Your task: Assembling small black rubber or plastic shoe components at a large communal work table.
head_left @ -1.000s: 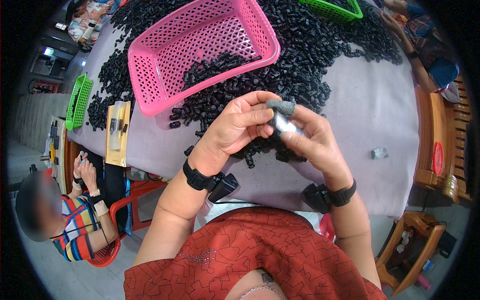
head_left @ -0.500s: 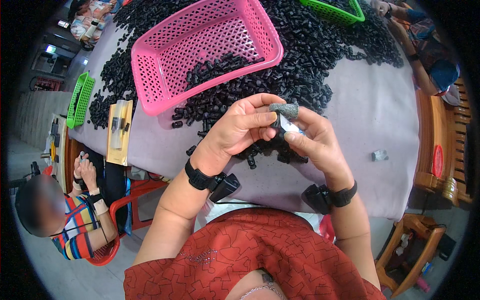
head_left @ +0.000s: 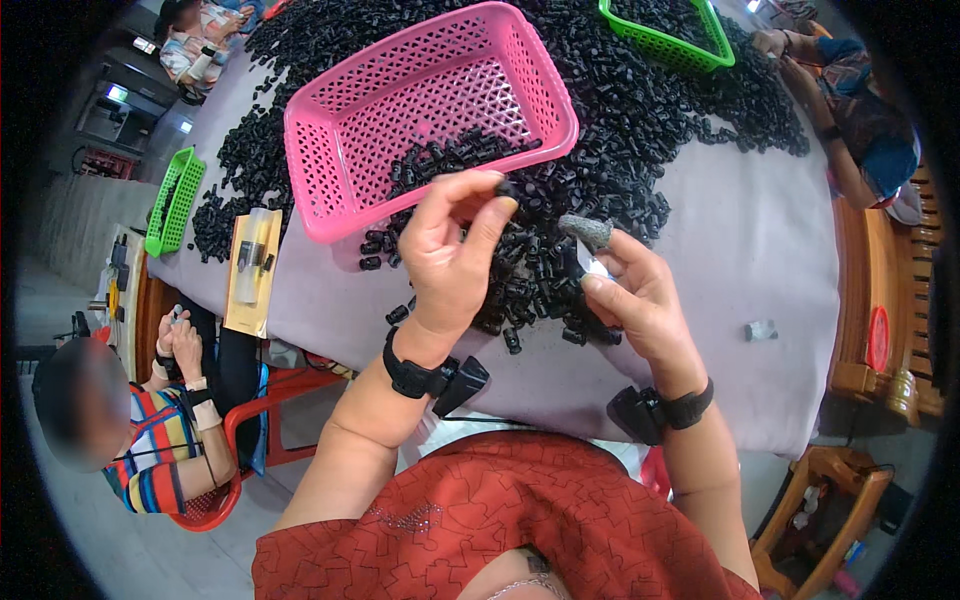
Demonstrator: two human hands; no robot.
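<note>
Observed small black part (head_left: 505, 189) at fingertips of left hand (head_left: 452, 255), seen against near rim of pink basket (head_left: 400, 80). Cannot tell height above rim. Recorded left grip as a pinch, with thumb and index finger pressed on the part. Noted remaining left fingers curled inward, palm turned toward right hand (head_left: 640, 300); left forearm slanting up from lower edge toward near side of pink basket.

Found right hand lower, off near right corner of pink basket, well apart from left hand. Noted shiny flat piece (head_left: 594, 263) pinched between right thumb and fingers, tilted; cannot tell exact kind. Noted thumb on near side, index finger extended above, tipped with grey finger sleeve (head_left: 587, 231). Recorded right forearm leaning up and inward. Logged black wrist straps on both arms, left (head_left: 415, 378) and right (head_left: 687, 405), each with a boxy black attachment.

Observed heap of black parts (head_left: 600, 130) around pink basket, with more inside along near wall. Located green basket (head_left: 670, 55) beyond right end of pink basket; second green basket (head_left: 183, 205) to left. Also left, nearer: yellowish tray (head_left: 243, 310) with clear tube (head_left: 251, 240). Far right of pink basket, on grey cloth (head_left: 740, 230): small pale piece (head_left: 761, 330). Noted seated person in striped top (head_left: 160, 450) at near left, on red chair (head_left: 270, 395).
</note>
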